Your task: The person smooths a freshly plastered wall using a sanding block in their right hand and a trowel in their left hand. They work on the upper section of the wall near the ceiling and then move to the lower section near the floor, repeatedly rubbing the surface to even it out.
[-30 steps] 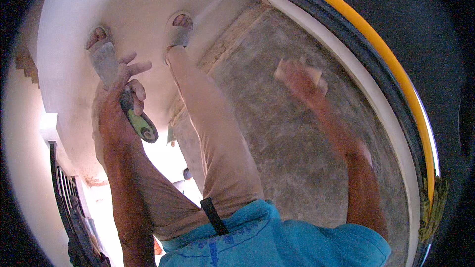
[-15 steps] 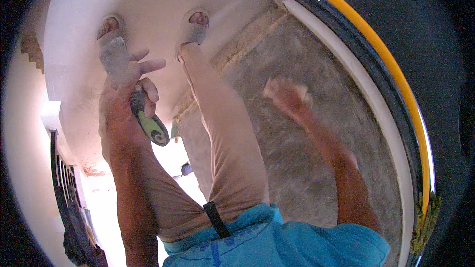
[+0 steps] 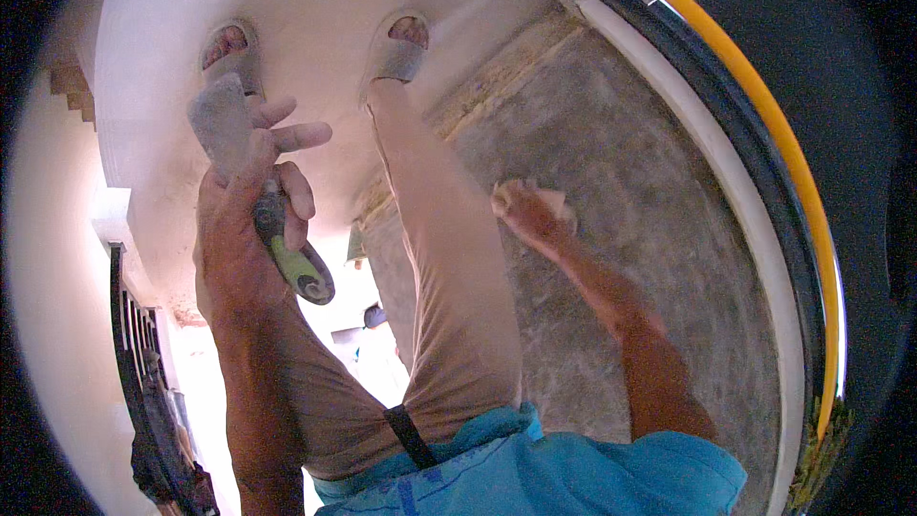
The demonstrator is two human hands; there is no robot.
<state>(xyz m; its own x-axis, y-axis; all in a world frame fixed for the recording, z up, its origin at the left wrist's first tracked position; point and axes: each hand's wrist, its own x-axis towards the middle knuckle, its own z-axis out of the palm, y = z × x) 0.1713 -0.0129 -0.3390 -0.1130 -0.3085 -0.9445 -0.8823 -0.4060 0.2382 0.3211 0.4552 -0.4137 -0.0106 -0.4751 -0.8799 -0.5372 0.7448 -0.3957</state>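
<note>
My left hand (image 3: 258, 191) is closed around the green and black handle of a putty knife (image 3: 301, 268), with two of its fingers stretched out. The knife's wide, dusty blade (image 3: 222, 119) points away from me. At the right, my right hand (image 3: 531, 214) is closed on a pale flat piece (image 3: 564, 203), perhaps folded sandpaper. That hand is over the mottled grey surface (image 3: 611, 153), seemingly against it. The grip hides most of the pale piece.
My sandalled feet (image 3: 408, 43) stand on a pale floor (image 3: 306, 0). A white curved edging (image 3: 712, 139) and a yellow band (image 3: 755, 86) run along the right. A dark railing (image 3: 129, 354) is at the lower left, and steps (image 3: 72, 86) are at the upper left.
My right hand has moved left and slightly down across the grey surface with the pale piece. The left hand keeps the putty knife. The whole view has shifted slightly.
</note>
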